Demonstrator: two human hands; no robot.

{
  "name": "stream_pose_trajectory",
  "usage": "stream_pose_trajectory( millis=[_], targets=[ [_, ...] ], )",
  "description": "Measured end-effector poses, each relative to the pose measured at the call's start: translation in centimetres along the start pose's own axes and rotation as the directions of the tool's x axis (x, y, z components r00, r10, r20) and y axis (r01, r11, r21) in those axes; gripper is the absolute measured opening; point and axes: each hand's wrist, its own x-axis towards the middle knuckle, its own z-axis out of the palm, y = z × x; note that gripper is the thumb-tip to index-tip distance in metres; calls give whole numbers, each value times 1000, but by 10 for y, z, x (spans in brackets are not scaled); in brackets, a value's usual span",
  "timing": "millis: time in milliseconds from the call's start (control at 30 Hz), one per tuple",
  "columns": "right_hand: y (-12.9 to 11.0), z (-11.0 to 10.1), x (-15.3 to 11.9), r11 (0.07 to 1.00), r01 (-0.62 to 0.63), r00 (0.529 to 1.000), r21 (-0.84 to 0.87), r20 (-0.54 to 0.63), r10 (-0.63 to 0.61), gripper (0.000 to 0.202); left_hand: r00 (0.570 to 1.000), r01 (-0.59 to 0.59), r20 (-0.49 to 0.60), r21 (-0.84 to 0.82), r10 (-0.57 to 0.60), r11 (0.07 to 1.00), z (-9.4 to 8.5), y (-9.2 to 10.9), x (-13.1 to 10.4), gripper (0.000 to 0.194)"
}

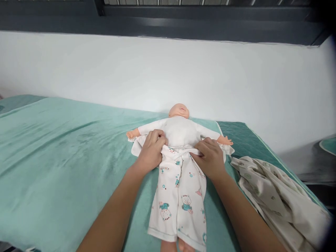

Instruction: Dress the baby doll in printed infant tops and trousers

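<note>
A baby doll point(179, 111) lies on its back with its arms spread, in a white long-sleeved top point(179, 131). White pants point(168, 189) printed with small bears cover its legs, and the feet show below the hems. My left hand point(152, 150) is closed on the waistband at the doll's hip on the left of the view. On the other side my right hand point(210, 155) pinches the same waistband. More white cloth spreads out under the doll's arms, partly hidden by my hands.
A light green sheet point(65, 168) covers the surface under the doll. Crumpled cream printed cloth point(278, 196) lies at the right, beside a darker green quilted strip point(236, 134). Behind stands a white wall point(105, 70) with a dark frame point(168, 26) above.
</note>
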Motion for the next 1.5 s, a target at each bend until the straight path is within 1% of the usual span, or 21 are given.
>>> stream_pose_trajectory(
  millis=[167, 267, 367, 467, 533, 633, 800, 867, 967, 1100, 1167, 1200, 1267, 1300, 1400, 1500],
  targets=[
    [-2, -2, -2, 996, -9, 1000, -89, -30, 6, 22, 1000, -28, 13, 57, 27, 998, -1, 0, -3, 28],
    [-2, -2, -4, 993, -44, 999, -109, -22, 42, 21, 1000, 1, 15, 82, -3, 997, -2, -1, -6, 30],
    [-1, -4, -5, 991, -87, 996, -103, 6, 88, 14, 998, 47, 31, 63, -49, 997, -2, -1, -12, 32],
    [0, -9, -9, 993, -96, 992, -67, 73, 101, 10, 994, 90, 61, -2, -90, 996, -4, 0, -20, 31],
    [-1, -15, -14, 994, -105, 988, -36, 112, 109, 12, 989, 125, 78, -19, -123, 992, -5, 2, -26, 30],
    [-2, -24, -27, 989, -149, 978, -25, 141, 151, 16, 981, 168, 102, 3, -167, 986, -7, 4, -32, 27],
    [-5, -28, -41, 979, -195, 960, -64, 193, 204, 31, 979, 170, 106, 63, -176, 983, -6, 6, -33, 20],
    [-9, -26, -42, 974, -203, 961, -104, 171, 219, 35, 983, 155, 91, 82, -162, 984, -5, 5, -33, 16],
    [-18, -22, -40, 966, -201, 973, -164, 78, 216, 42, 989, 131, 51, 99, -136, 986, -4, 6, -34, 14],
    [-26, -18, -41, 960, -209, 978, -184, -57, 201, 46, 985, 173, -5, 59, -172, 983, -2, 8, -36, 16],
    [-26, -17, -42, 961, -231, 973, -156, -61, 224, 44, 979, 202, -3, 3, -202, 979, -1, 9, -36, 16],
    [-25, -17, -42, 961, -244, 970, -127, -43, 241, 42, 977, 212, 4, -29, -212, 977, -2, 10, -36, 16],
    [-22, -17, -43, 954, -296, 954, -42, 35, 298, 39, 974, 229, 13, -88, -228, 970, -2, 10, -35, 17],
    [-21, -18, -42, 942, -337, 938, 5, 88, 335, 37, 972, 236, 16, -114, -236, 965, -3, 11, -34, 18],
    [-14, -22, -42, 880, -460, 871, 119, 252, 422, 37, 968, 251, 20, -166, -251, 954, -3, 10, -33, 18],
    [-9, -27, -41, 828, -520, 824, 211, 381, 420, 36, 966, 256, 22, -189, -256, 948, -3, 9, -32, 18]
  ],
)
